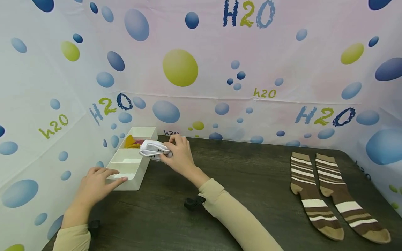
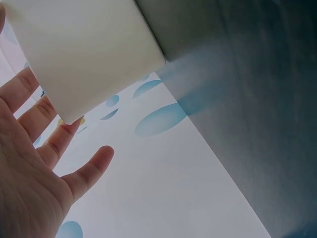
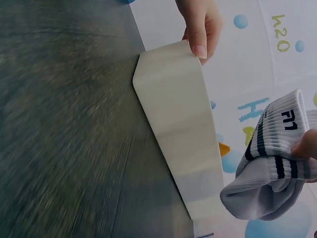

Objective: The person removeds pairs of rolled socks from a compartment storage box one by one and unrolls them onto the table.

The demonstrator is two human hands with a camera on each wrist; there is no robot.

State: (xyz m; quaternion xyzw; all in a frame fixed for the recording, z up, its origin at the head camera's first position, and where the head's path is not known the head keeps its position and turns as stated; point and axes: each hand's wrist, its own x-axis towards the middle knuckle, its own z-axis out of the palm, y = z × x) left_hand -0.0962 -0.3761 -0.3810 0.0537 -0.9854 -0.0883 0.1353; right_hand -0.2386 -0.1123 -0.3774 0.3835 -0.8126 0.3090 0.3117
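My right hand (image 1: 180, 155) pinches a folded pair of white socks (image 1: 154, 150) above the right side of a white compartment box (image 1: 142, 174). In the right wrist view, the socks (image 3: 272, 158) show ribbed cuffs with dark stripes and black lettering, the thumb pressed on the cuff. My left hand (image 1: 97, 184) is at the box's near end, fingers loosely spread over the rim. From the left wrist, the fingers (image 2: 86, 178) reach past the box's corner. Mustard-yellow cloth (image 1: 131, 142) and a bit of dark red lie in one of the farther compartments.
Two brown, white and tan striped socks (image 1: 317, 195) lie flat side by side at the right of the dark table (image 1: 238, 181). A bubble-printed backdrop (image 1: 220, 62) rises behind and along the left. The nearer box compartments show bare white bottoms.
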